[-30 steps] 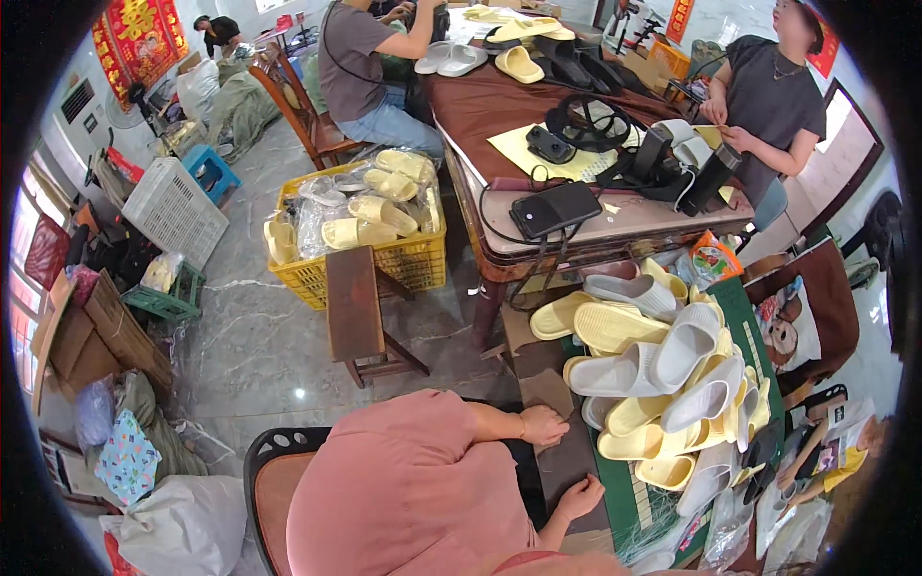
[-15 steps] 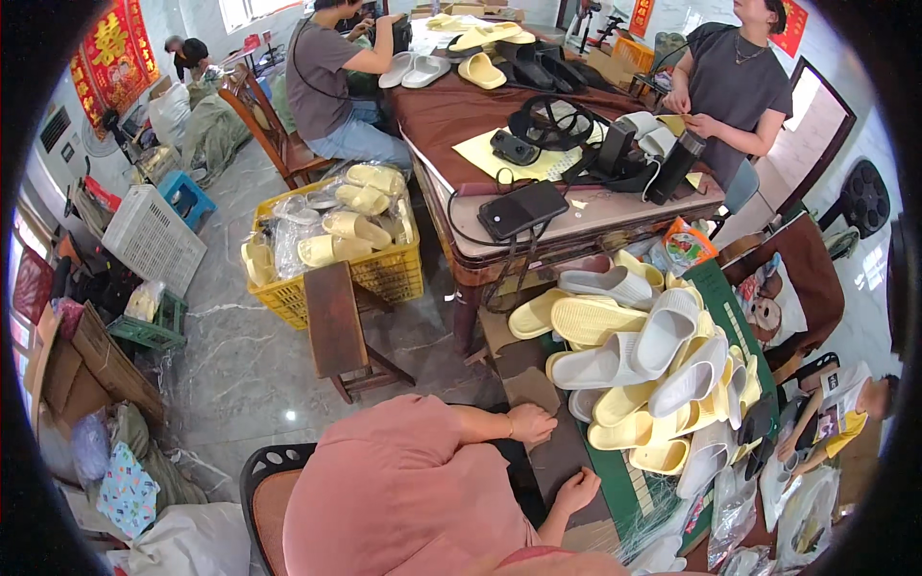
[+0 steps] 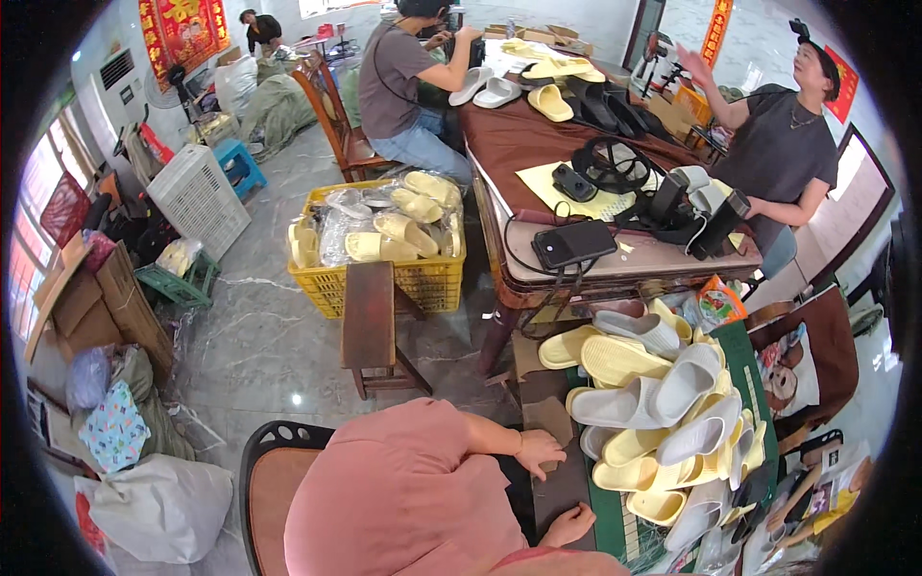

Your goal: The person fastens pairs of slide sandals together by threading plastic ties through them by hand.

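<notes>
Dozens of yellow and white slippers [image 3: 663, 422] lie heaped on a green mat [image 3: 611, 509]. Just left of the heap, left hand [image 3: 540, 451] rests flat and empty on a brown board [image 3: 555, 488]. Right hand [image 3: 569, 525] sits below it at the mat's edge, fingers curled; cannot tell if it grips anything. Heap looks loose, so taking from the top, near side first, should avoid a slide. Above the heap: wooden desk [image 3: 653, 259]. Further left: yellow crate [image 3: 423, 280].

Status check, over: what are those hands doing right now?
Left hand flat on brown cardboard, empty. Right hand open, empty, beside it. Slipper pile close by, untouched.
</notes>
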A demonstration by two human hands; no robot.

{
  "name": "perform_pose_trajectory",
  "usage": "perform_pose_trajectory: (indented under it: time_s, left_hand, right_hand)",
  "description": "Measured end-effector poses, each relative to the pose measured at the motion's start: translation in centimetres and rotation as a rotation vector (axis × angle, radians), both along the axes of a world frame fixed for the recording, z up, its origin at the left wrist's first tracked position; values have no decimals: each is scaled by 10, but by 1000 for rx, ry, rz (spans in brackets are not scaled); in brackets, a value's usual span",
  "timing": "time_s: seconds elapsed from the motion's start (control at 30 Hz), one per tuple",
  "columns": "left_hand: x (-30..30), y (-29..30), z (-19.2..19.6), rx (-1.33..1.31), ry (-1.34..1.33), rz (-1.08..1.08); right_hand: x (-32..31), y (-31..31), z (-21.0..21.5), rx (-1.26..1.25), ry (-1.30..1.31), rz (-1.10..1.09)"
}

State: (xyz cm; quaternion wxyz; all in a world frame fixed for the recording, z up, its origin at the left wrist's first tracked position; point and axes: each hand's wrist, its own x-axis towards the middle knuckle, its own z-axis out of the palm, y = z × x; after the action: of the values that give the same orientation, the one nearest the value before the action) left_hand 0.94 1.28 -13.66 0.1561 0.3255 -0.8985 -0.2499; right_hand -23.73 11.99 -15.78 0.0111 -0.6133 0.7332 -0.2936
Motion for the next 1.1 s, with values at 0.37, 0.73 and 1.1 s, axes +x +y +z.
perform_pose_trajectory:
  time_s: [0.37, 0.73, 1.1]
  left_hand:
    - [6, 2, 6, -65, -122, -148]
    - [-2, 4, 16, -7, -279, -164]
    - [0, 8, 9, 8, -211, -144]
  right_hand:
    - [-5, -1, 2, 2, -86, 34]
    - [-8, 3, 5, -1, -128, 88]
    - [-10, 5, -3, -23, -72, 70]
